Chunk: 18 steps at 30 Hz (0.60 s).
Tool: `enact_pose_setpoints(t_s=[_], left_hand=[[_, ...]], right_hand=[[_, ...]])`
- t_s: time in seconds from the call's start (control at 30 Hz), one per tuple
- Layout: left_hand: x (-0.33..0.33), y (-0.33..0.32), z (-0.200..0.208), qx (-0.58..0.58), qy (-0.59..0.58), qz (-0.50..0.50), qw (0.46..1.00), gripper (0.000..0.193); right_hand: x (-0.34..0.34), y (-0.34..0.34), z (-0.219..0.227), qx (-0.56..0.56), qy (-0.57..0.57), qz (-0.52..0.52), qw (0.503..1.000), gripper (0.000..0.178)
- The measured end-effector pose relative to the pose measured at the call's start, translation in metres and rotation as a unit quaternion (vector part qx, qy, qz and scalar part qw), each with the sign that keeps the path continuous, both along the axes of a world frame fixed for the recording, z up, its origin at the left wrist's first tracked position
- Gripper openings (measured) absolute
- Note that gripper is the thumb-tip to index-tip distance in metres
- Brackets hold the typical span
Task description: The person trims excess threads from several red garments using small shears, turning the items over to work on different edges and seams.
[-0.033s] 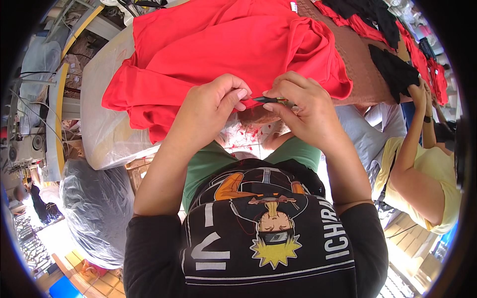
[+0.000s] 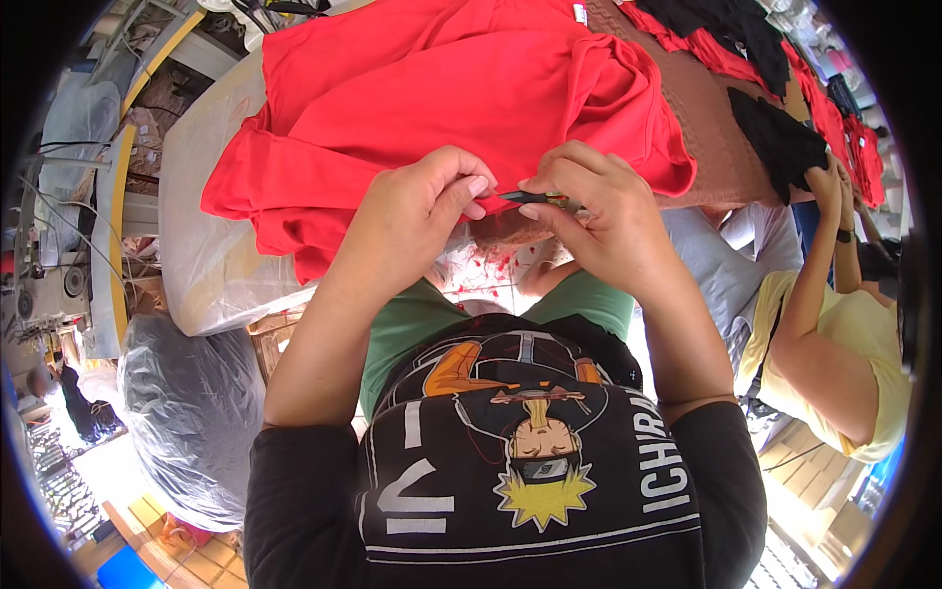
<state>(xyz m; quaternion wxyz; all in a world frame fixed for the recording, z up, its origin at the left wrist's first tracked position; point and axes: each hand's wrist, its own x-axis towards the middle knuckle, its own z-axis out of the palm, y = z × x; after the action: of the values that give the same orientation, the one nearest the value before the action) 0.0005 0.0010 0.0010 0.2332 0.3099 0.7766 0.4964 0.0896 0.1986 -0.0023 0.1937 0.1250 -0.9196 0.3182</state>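
1. Red cloth (image 2: 412, 98) is lying in loose folds on the desk (image 2: 716, 128), directly beyond both hands; its near left part is resting over clear plastic (image 2: 201, 167) that is covering the left end.
2. Co-worker (image 2: 844, 353) in a yellow top is standing at the right and is holding up black cloth (image 2: 780, 142).
3. Grey plastic bundle (image 2: 186, 422) is standing at the left, below the desk end.
4. Right hand (image 2: 599, 201): thumb and fingers are gripping a small dark tool (image 2: 525, 197); its narrow end is pointing toward the left hand.
5. Left hand (image 2: 422, 196): fingers are pressing narrowly together just beside the tool's end; whether they are pinching a red strand, the view is not showing clearly.
6. White label (image 2: 580, 14) is showing at the far edge of the red cloth.
7. Red scraps (image 2: 496, 270) are lying on the floor beneath the hands.
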Motion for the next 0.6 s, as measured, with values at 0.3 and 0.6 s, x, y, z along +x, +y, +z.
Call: enact_pose_setpoints(t_s=[0.3,0.6], left_hand=[[0.0006,-0.0009,0.0003,-0.008,0.002,-0.001,1.000,0.019],[0.0008,-0.0003,-0.0021,0.006,0.000,-0.005,1.000,0.018]], right_hand=[[0.0012,-0.0005,0.0013,0.012,-0.019,0.001,1.000,0.019],[0.0000,-0.0022,-0.0001,0.000,-0.002,0.013,1.000,0.016]])
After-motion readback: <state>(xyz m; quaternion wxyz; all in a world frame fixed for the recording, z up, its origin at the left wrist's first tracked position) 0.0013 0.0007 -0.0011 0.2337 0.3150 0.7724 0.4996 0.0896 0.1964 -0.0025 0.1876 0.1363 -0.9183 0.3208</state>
